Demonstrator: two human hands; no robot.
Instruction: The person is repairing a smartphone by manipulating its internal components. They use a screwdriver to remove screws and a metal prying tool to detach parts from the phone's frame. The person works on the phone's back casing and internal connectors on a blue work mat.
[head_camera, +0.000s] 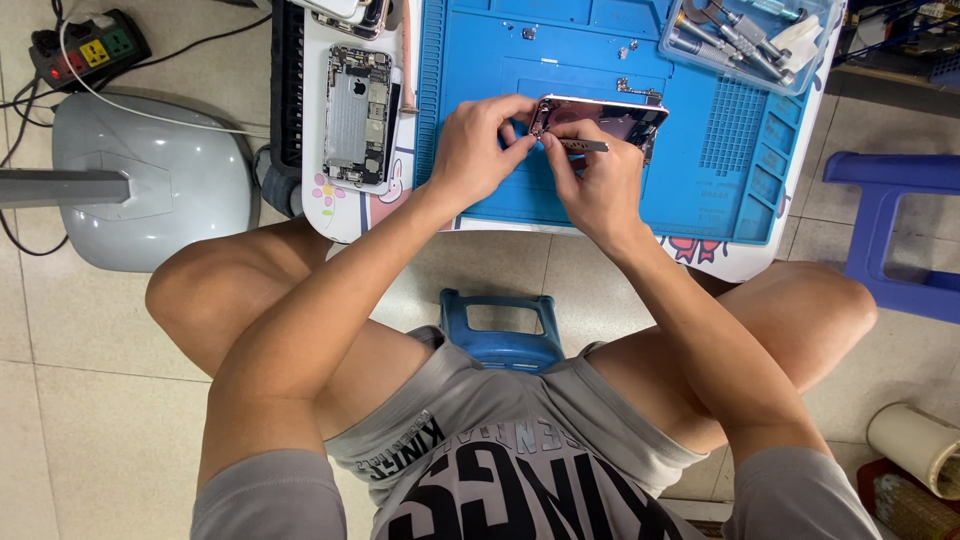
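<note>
My left hand (482, 148) grips the near left corner of a pink phone housing (612, 117) that lies tilted over the blue work mat (560, 60). My right hand (597, 178) holds a thin metal tool (585, 145), probably tweezers, with its tip at the housing's left end close to my left fingers. Both hands meet above the middle of the mat.
An opened phone body (358, 115) lies on the white table to the left of the mat. A clear tray of screwdrivers (745, 40) sits at the back right. A grey fan base (150, 180) and power strip (88, 50) are on the floor left, blue stools (890, 230) right and below.
</note>
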